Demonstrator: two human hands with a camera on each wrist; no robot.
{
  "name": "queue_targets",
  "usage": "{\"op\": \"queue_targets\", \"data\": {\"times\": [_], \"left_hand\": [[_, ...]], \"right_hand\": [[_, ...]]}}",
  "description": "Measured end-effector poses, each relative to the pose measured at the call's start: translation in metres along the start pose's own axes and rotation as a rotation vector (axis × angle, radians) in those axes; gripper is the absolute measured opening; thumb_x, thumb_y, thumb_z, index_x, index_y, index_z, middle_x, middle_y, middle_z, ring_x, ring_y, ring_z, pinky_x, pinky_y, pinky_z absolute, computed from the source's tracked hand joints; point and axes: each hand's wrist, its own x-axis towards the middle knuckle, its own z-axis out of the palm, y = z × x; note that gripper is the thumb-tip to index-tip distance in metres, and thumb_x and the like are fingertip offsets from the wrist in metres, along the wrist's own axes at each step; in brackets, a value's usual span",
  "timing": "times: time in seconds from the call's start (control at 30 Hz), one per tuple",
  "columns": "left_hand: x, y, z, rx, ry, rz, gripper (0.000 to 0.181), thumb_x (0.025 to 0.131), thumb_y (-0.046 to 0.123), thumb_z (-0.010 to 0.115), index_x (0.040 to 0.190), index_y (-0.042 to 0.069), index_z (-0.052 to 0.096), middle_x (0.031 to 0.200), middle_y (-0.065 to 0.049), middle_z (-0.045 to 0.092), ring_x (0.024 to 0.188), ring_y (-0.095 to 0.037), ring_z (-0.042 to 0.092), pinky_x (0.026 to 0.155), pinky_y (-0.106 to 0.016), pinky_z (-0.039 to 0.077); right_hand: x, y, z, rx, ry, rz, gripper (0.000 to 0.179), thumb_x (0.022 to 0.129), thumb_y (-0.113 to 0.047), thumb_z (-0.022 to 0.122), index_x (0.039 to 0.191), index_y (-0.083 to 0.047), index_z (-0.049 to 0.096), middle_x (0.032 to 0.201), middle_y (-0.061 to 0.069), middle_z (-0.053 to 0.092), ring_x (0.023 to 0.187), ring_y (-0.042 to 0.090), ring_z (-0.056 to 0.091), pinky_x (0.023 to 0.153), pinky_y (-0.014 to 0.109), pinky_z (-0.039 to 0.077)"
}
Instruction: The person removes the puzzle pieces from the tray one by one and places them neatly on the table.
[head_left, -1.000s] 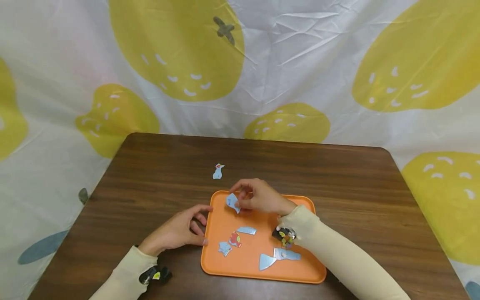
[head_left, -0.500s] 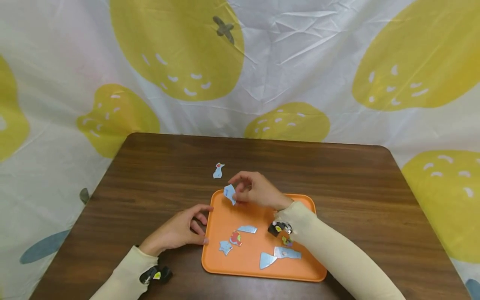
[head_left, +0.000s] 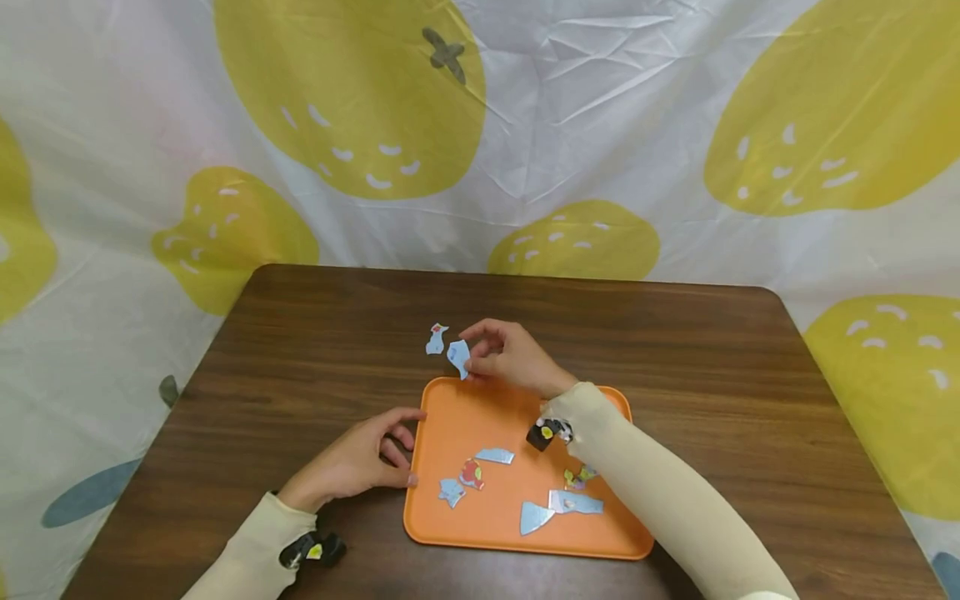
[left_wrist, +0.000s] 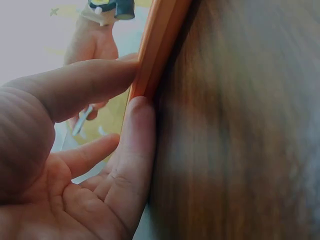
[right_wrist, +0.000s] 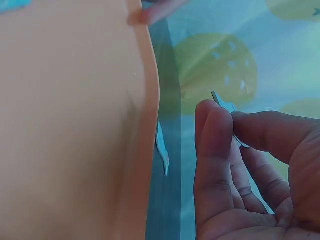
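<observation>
My right hand [head_left: 513,358] pinches a light-blue, irregularly cut puzzle piece [head_left: 458,357] between thumb and fingers, just beyond the far rim of the orange tray [head_left: 517,546]. In the right wrist view the held piece [right_wrist: 227,106] shows thin and edge-on. Close to its left, a blue piece with a red patch [head_left: 436,340] lies on the table. My left hand [head_left: 356,462] rests at the tray's left side, thumb and forefinger spread apart along the rim. The left wrist view shows those fingertips touching the tray edge [left_wrist: 155,50].
Inside the tray lie a blue star-like piece [head_left: 452,492], a red piece [head_left: 472,473], a blue strip [head_left: 495,456], a triangular piece [head_left: 535,517], a rectangular piece [head_left: 575,502] and a multicoloured piece [head_left: 577,477] partly under my right sleeve. A patterned curtain [head_left: 525,150] hangs behind the table.
My right hand has carried the pinched puzzle piece away from me, from over the tray's far left part to past its far rim, beside the piece on the table. The left hand stays put.
</observation>
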Motion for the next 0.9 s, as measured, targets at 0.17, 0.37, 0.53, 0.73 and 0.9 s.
{"op": "queue_targets", "data": {"times": [0.17,0.37,0.53,0.73,0.9], "left_hand": [[-0.002,0.001,0.003,0.005,0.002,0.004,0.083,0.081,0.010,0.092,0.152,0.007,0.050,0.113,-0.013,0.062,0.088,-0.019,0.073,0.073,-0.025,0.057],[-0.003,0.003,0.003,0.003,0.008,-0.001,0.083,0.079,0.009,0.093,0.152,0.006,0.051,0.114,-0.014,0.062,0.086,-0.017,0.074,0.072,-0.026,0.058],[-0.004,0.002,0.002,-0.034,0.001,-0.035,0.084,0.079,0.005,0.092,0.152,0.007,0.051,0.114,-0.015,0.061,0.083,-0.019,0.077,0.072,-0.028,0.060],[-0.005,0.002,0.003,-0.067,0.000,-0.057,0.084,0.079,0.001,0.090,0.153,0.008,0.050,0.116,-0.016,0.059,0.080,-0.022,0.079,0.070,-0.028,0.059],[-0.003,0.001,0.003,-0.069,-0.001,-0.052,0.085,0.079,0.001,0.089,0.153,0.007,0.049,0.116,-0.016,0.058,0.080,-0.022,0.078,0.070,-0.027,0.059]], "right_hand": [[0.007,0.006,-0.001,0.073,0.013,0.037,0.047,0.094,0.005,0.073,0.139,0.004,0.059,0.090,0.011,0.071,0.074,0.019,0.077,0.072,0.036,0.065],[0.017,0.013,-0.003,0.124,0.047,0.059,0.048,0.094,0.007,0.072,0.139,0.007,0.057,0.089,0.010,0.071,0.074,0.018,0.076,0.072,0.036,0.065],[0.025,0.013,-0.003,0.134,0.072,0.091,0.044,0.093,0.009,0.072,0.135,0.006,0.059,0.086,0.009,0.070,0.073,0.019,0.076,0.074,0.039,0.066],[0.034,0.014,-0.003,0.151,0.073,0.130,0.048,0.093,0.010,0.071,0.138,0.008,0.056,0.087,0.010,0.066,0.072,0.020,0.075,0.076,0.040,0.066],[0.045,0.017,-0.004,0.165,0.092,0.163,0.050,0.091,0.012,0.071,0.138,0.009,0.056,0.086,0.011,0.066,0.070,0.019,0.074,0.072,0.036,0.065]]}}
